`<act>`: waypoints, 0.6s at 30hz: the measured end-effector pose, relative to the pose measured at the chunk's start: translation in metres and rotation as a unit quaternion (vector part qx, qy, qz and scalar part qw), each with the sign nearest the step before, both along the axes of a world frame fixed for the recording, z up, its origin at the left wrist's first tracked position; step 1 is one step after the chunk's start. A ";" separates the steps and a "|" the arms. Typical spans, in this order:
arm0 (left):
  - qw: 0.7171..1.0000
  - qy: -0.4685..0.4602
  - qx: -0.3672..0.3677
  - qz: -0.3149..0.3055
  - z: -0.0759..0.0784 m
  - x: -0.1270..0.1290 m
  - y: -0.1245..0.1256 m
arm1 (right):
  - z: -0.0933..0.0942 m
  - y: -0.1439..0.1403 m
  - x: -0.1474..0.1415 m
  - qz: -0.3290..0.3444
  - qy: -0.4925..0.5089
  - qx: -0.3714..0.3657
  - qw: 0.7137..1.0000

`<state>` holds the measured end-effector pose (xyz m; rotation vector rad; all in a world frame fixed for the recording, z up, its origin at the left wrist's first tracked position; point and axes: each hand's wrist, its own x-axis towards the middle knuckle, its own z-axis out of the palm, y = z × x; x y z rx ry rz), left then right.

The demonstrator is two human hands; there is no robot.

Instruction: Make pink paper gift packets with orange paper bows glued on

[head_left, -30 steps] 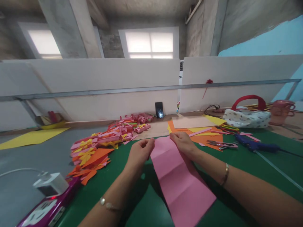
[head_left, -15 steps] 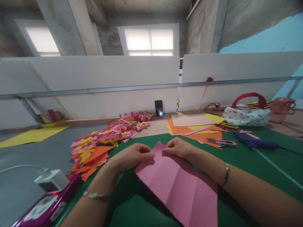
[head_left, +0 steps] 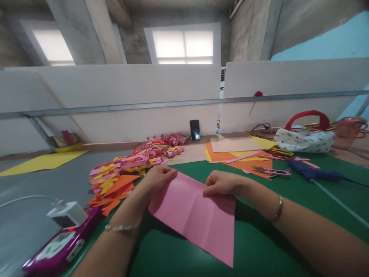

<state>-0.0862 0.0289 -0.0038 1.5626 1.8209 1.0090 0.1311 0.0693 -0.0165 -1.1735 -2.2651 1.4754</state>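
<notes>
A creased pink paper sheet [head_left: 196, 215] lies over the green mat [head_left: 259, 246] in front of me. My left hand [head_left: 158, 179] pinches its far left corner. My right hand [head_left: 220, 184] grips its far edge a little to the right. Both hands hold the sheet slightly lifted, with fold lines running across it. A bracelet sits on each wrist.
A pile of pink, yellow and orange paper pieces [head_left: 127, 171] lies to the left. Orange and yellow sheets [head_left: 236, 154], scissors [head_left: 271, 171] and a blue glue gun [head_left: 314, 174] lie to the right. A phone [head_left: 195, 129] leans on the divider. A magenta power strip [head_left: 54, 250] sits near left.
Both hands have turned the pink sheet from lengthwise to crosswise and drawn it closer to me. The hands have moved apart along its far edge.
</notes>
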 end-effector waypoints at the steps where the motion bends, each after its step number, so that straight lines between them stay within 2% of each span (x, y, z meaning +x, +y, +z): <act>1: 1.000 0.008 -0.008 0.002 -0.001 -0.003 0.001 | 0.000 0.003 0.003 0.006 -0.006 -0.007 1.000; 4: 0.998 0.048 -0.034 0.008 -0.002 -0.014 0.006 | 0.002 0.013 0.015 0.026 -0.022 -0.039 0.999; 7: 0.990 0.117 -0.046 0.057 0.000 -0.032 0.011 | 0.005 0.022 0.031 0.027 -0.043 -0.071 0.996; 9: 0.981 0.156 -0.065 0.096 0.002 -0.047 0.013 | 0.006 0.032 0.042 0.001 -0.048 -0.066 0.997; 11: 0.972 0.181 -0.092 0.117 0.002 -0.059 0.015 | 0.005 0.043 0.049 -0.047 -0.034 -0.030 0.998; 14: 0.966 0.201 -0.125 0.106 -0.003 -0.061 0.017 | 0.002 0.056 0.048 -0.112 0.012 0.065 0.991; 16: 0.963 0.214 -0.139 0.088 -0.008 -0.056 0.020 | 0.000 0.053 0.037 -0.122 0.044 0.133 0.983; 18: 0.959 0.228 -0.148 0.076 -0.014 -0.049 0.023 | -0.002 0.039 0.021 -0.090 0.071 0.186 0.976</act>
